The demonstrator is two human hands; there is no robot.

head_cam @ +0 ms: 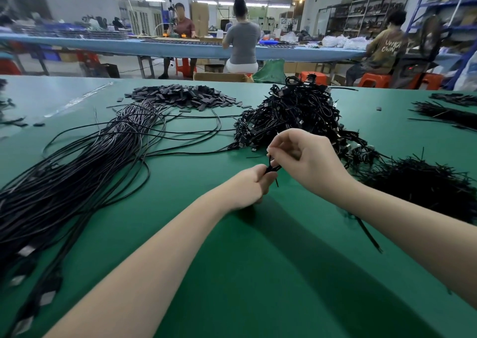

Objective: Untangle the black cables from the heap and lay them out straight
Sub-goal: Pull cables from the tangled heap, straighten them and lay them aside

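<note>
Green matting covers the bench [258, 273], and beyond its far edge three people sit at a long blue table with shelving behind them, all of it soft with blur. Both forearms reach in from the near edge. The left hand [251, 186] is curled into a fist around a small bundled black cable [273, 168], most of which is hidden inside the grip; only a short loop and one stray end poke out beside the thumb. The right hand [300, 160], just beyond and to the right of the left and touching the same bundle, pinches its top with bent fingers (whether it holds a tie or the cable itself is too small to tell). Directly behind the right hand rises the tangled heap [296, 115]. Left of the left hand lie the straightened cables [77, 172], fanned out long, their near ends cut off by the picture's edge and smeared. Right of the right forearm sits a dark bristly pile [423, 185], partly hidden by that arm. Beyond the left hand, a mound of small flat black pieces [180, 96].
</note>
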